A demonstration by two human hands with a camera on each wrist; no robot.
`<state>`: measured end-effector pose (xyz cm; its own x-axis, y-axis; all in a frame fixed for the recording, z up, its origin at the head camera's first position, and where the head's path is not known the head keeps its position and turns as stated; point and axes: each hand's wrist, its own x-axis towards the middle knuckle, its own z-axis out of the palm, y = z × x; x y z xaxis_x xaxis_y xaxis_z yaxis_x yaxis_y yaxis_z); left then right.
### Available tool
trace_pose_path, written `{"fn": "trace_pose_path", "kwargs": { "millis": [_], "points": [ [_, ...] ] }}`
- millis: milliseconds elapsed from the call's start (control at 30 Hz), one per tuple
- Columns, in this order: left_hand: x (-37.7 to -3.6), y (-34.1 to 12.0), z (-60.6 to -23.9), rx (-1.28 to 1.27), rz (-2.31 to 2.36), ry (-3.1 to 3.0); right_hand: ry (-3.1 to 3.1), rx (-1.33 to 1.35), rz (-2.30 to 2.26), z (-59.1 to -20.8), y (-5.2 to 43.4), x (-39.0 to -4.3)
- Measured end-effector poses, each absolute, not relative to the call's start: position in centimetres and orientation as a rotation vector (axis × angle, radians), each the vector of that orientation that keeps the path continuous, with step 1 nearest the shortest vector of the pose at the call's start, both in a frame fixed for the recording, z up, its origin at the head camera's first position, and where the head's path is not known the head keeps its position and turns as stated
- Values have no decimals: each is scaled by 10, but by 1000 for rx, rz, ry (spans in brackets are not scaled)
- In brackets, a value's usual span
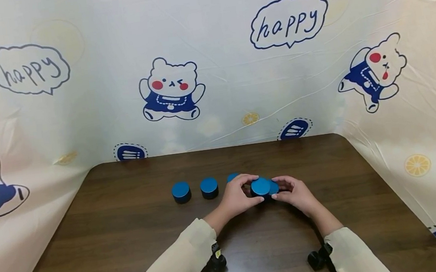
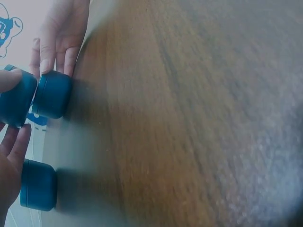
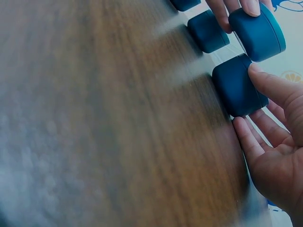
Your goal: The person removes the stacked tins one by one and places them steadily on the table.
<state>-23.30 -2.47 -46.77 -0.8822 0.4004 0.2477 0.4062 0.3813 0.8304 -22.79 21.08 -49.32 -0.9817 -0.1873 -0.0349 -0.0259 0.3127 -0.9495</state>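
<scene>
My left hand (image 1: pixel 238 195) grips a short round jar with a blue lid (image 1: pixel 260 187) between thumb and fingers. The wrist views show this jar (image 3: pixel 259 32) raised off the table and slightly tilted. Just beside it, my right hand (image 1: pixel 298 195) holds a second blue-lidded jar (image 3: pixel 237 86), which stands on the tabletop. From the head view, the left jar partly covers the right jar (image 1: pixel 274 186). A third jar (image 1: pixel 232 177) stands behind my left hand, mostly hidden by it.
Two more blue-lidded jars, a nearer one (image 1: pixel 209 188) and a farther one (image 1: pixel 181 192), stand in a row to the left on the brown wooden table (image 1: pixel 132 235). A printed cloth (image 1: pixel 218 64) with cartoon bears hangs behind the table's back edge.
</scene>
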Motion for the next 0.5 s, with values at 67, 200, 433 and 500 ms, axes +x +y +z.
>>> {"fn": "trace_pose_path", "kwargs": {
  "millis": [67,200,433,500],
  "points": [
    [-233,-26,-468,-751,-1558,-2605,2431,-183,-1752,-493,210,-228],
    [-231,-29,-467,-723,-1543,-2605,2432,-173,-1759,-492,209,-228],
    [-229,-32,-465,-728,-1524,-2612,2429,-181,-1767,-492,208,-228],
    [-228,-32,-465,-733,-1523,-2613,2430,-174,-1766,-492,208,-228]
  ]
}}
